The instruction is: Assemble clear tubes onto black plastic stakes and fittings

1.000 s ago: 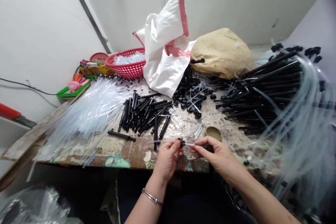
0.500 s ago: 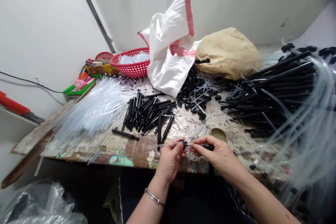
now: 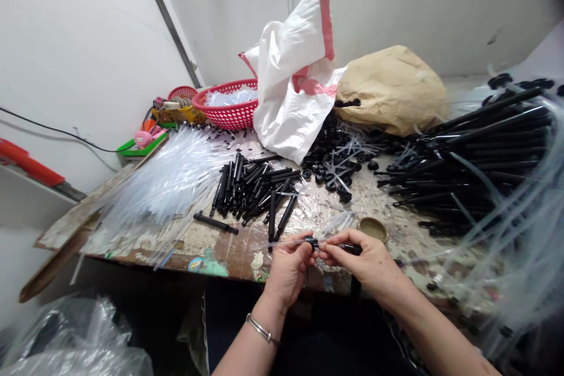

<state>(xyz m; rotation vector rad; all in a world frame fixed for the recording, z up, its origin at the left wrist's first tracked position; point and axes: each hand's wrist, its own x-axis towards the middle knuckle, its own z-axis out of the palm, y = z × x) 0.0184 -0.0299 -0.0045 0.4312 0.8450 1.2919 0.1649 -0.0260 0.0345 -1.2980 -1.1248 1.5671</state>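
My left hand [image 3: 291,259] is closed in a pinch on a small black plastic fitting [image 3: 312,241] at the table's front edge. A thin clear tube [image 3: 269,245] sticks out to the left past its fingers. Just to the right, my right hand [image 3: 355,249] pinches a clear tube, with a black cylinder [image 3: 352,248] lying under its fingers and palm. The two hands almost meet. Behind them lie a few short clear tubes [image 3: 339,222] and a round, shallow olive tin [image 3: 372,229].
Black cylinders [image 3: 253,185] lie heaped mid-table, beside a fan of clear tubes [image 3: 163,179]. Farther back stand a red basket [image 3: 227,114], a white sack [image 3: 291,100] and a tan bag [image 3: 392,88]. Black rods [image 3: 480,158] with long tubes [image 3: 524,247] crowd the right.
The view has turned slightly, so the whole scene sits a little farther right. Both hands keep nearly the same pose, still pinching the fitting and tube.
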